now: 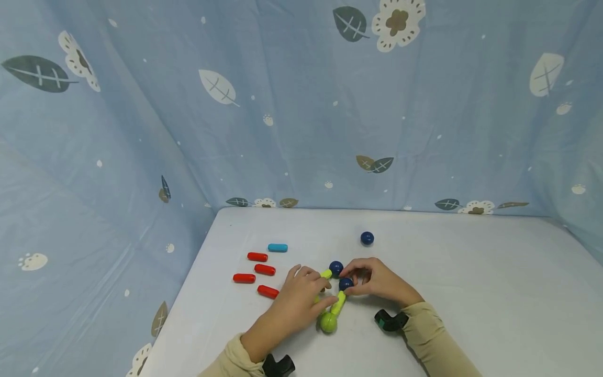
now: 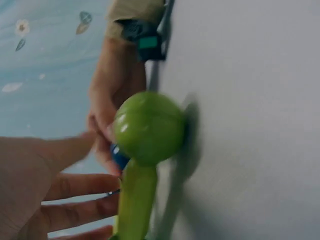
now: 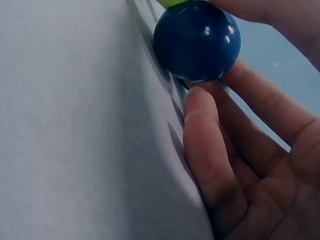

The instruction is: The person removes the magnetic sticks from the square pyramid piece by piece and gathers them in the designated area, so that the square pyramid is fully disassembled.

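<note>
Two dark blue balls, a green ball (image 1: 328, 322) and yellow-green rods form a joined shape on the white table. My right hand (image 1: 382, 283) holds the nearer blue ball (image 1: 346, 284) between thumb and fingers; this blue ball (image 3: 197, 41) fills the top of the right wrist view. One yellow-green rod (image 1: 338, 303) runs from it to the green ball. Over the shape's left side reaches my left hand (image 1: 301, 298), fingers spread and fairly straight, hiding part of the rods. The farther blue ball (image 1: 336, 268) sits at another rod's end, beside the right fingertips.
Several red rods, one a red rod (image 1: 244, 278), lie left of the left hand. Behind them is a light blue rod (image 1: 278, 247). A loose blue ball (image 1: 367, 238) rests farther back. A blue patterned curtain (image 1: 301, 115) hangs behind the table (image 1: 494, 293).
</note>
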Demonstrator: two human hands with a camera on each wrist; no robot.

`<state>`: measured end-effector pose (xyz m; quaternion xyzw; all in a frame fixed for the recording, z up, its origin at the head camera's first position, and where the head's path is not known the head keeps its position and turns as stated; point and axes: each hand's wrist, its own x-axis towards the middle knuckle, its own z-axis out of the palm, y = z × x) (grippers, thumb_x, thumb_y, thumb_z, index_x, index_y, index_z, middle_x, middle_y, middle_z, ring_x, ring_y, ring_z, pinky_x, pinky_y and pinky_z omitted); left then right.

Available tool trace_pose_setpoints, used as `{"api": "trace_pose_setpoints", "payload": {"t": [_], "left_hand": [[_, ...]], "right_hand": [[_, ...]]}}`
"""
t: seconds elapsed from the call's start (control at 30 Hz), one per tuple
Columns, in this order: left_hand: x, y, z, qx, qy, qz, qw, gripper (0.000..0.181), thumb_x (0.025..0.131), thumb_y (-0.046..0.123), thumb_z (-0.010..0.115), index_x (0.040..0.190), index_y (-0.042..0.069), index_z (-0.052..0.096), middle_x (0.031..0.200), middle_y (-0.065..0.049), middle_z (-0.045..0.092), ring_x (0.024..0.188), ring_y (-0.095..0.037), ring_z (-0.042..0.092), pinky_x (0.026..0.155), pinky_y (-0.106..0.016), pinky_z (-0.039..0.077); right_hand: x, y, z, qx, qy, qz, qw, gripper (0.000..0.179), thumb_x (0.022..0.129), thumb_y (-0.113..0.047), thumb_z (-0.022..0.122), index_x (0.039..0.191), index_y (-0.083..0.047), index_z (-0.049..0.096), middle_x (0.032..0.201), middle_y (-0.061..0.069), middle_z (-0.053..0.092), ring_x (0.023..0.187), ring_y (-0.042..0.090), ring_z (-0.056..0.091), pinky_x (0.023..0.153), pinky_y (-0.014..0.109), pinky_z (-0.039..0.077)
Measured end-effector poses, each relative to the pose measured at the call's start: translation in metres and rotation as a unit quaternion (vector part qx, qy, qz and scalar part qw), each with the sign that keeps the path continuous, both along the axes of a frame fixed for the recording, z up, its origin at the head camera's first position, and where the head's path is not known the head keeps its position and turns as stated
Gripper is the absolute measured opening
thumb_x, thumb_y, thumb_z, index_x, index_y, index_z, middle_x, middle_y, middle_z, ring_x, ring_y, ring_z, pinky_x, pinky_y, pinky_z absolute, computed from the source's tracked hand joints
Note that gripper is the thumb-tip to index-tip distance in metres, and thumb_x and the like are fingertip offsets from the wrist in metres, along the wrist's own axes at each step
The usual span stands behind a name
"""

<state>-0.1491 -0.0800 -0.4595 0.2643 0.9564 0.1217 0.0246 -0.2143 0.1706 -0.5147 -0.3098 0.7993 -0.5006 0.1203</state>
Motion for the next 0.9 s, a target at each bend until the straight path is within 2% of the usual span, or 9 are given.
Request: {"api": "trace_pose_setpoints", "payload": {"t": [0.07, 0.17, 0.33, 0.47, 0.63, 0.77, 0.9], "left_hand": [[0.001, 0.002, -0.002, -0.002, -0.002, -0.010, 0.9999, 0.037, 0.096, 0.058, 0.064, 0.110, 0.026, 0.076, 0.118, 0.007, 0.073, 0.126, -0.021, 0.056, 0.118, -0.059, 0.036], [0.002, 0.006, -0.005, -0.001, -0.001, -0.018, 0.9998, 0.031, 0.093, 0.057, 0.070, 0.094, 0.027, 0.078, 0.110, 0.009, 0.073, 0.131, -0.021, 0.054, 0.119, -0.060, 0.034], [0.004, 0.009, -0.007, 0.014, -0.020, -0.005, 0.9997, 0.028, 0.091, 0.049, 0.076, 0.073, 0.029, 0.075, 0.099, 0.011, 0.071, 0.137, -0.022, 0.051, 0.120, -0.065, 0.031], [0.006, 0.012, -0.010, 0.012, -0.028, 0.006, 0.9995, 0.030, 0.093, 0.049, 0.074, 0.071, 0.029, 0.074, 0.099, 0.012, 0.069, 0.137, -0.023, 0.048, 0.119, -0.065, 0.031], [0.010, 0.015, -0.014, 0.018, -0.015, 0.017, 0.9996, 0.032, 0.094, 0.047, 0.073, 0.067, 0.030, 0.069, 0.101, 0.011, 0.068, 0.138, -0.023, 0.046, 0.117, -0.065, 0.032], [0.012, 0.017, -0.015, 0.027, -0.012, 0.032, 0.9990, 0.035, 0.090, 0.056, 0.075, 0.068, 0.027, 0.072, 0.103, 0.009, 0.069, 0.140, -0.025, 0.045, 0.116, -0.067, 0.032], [0.014, 0.018, -0.017, 0.034, 0.007, 0.031, 0.9989, 0.037, 0.088, 0.054, 0.076, 0.066, 0.025, 0.069, 0.105, 0.005, 0.070, 0.139, -0.028, 0.048, 0.114, -0.068, 0.034]], "right_hand": [[0.000, 0.001, 0.001, 0.005, -0.005, 0.003, 1.0000, 0.029, 0.084, -0.019, 0.085, 0.111, -0.013, 0.076, 0.088, 0.010, 0.070, 0.074, 0.005, 0.059, 0.061, 0.021, 0.051], [-0.001, 0.000, 0.002, 0.012, -0.013, 0.004, 0.9998, 0.027, 0.084, -0.020, 0.085, 0.110, -0.014, 0.077, 0.089, 0.009, 0.070, 0.074, 0.004, 0.059, 0.062, 0.021, 0.052], [-0.002, -0.001, 0.002, 0.017, -0.019, 0.002, 0.9997, 0.027, 0.084, -0.021, 0.086, 0.109, -0.014, 0.078, 0.088, 0.008, 0.071, 0.074, 0.003, 0.059, 0.061, 0.020, 0.051], [-0.001, 0.000, 0.002, 0.013, -0.019, 0.003, 0.9997, 0.027, 0.085, -0.021, 0.085, 0.109, -0.013, 0.078, 0.088, 0.009, 0.071, 0.074, 0.003, 0.058, 0.061, 0.020, 0.051], [0.000, 0.001, 0.002, 0.004, -0.022, 0.002, 0.9998, 0.027, 0.085, -0.019, 0.084, 0.111, -0.011, 0.077, 0.088, 0.009, 0.071, 0.073, 0.002, 0.058, 0.061, 0.021, 0.051], [0.000, 0.001, 0.002, 0.000, -0.026, 0.000, 0.9997, 0.028, 0.085, -0.017, 0.084, 0.112, -0.010, 0.077, 0.088, 0.009, 0.071, 0.073, 0.002, 0.059, 0.060, 0.021, 0.051], [0.000, 0.000, 0.002, 0.000, -0.026, -0.003, 0.9997, 0.028, 0.085, -0.018, 0.084, 0.111, -0.011, 0.077, 0.088, 0.008, 0.071, 0.073, 0.002, 0.059, 0.060, 0.021, 0.051]]}}
